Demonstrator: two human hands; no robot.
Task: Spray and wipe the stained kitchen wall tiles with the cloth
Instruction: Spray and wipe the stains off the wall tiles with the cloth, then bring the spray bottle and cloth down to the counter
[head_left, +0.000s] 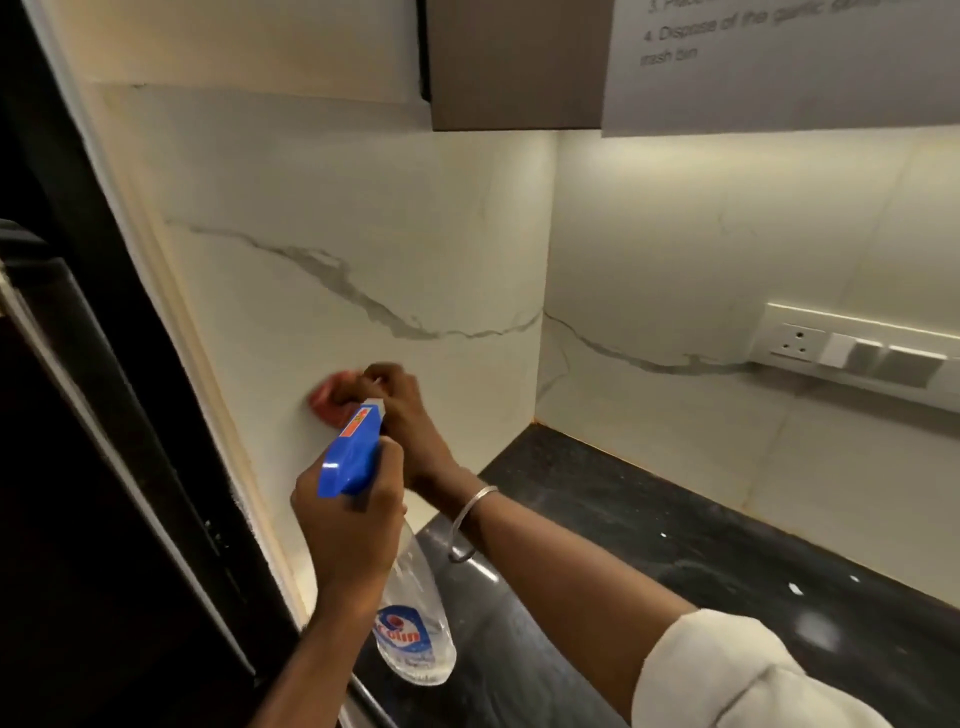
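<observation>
The wall tiles (363, 234), pale with a grey vein, meet in a corner above the black worktop (675, 519). A grey sign (779, 67) overhead reads "4. Dispose of the" and "trash bin". The left hand (348, 525) grips a clear bottle (415, 634) by its blue trigger head. Its label shows "olin", and its long axis slants up with the nozzle toward the left wall. The right hand (405, 410), blurred, holds a red cloth (327, 397) against that wall. The cloth is near the wall's left edge, with wide tile above and to its right.

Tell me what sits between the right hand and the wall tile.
The red cloth, held by the right hand against the wall tile; head view.
</observation>
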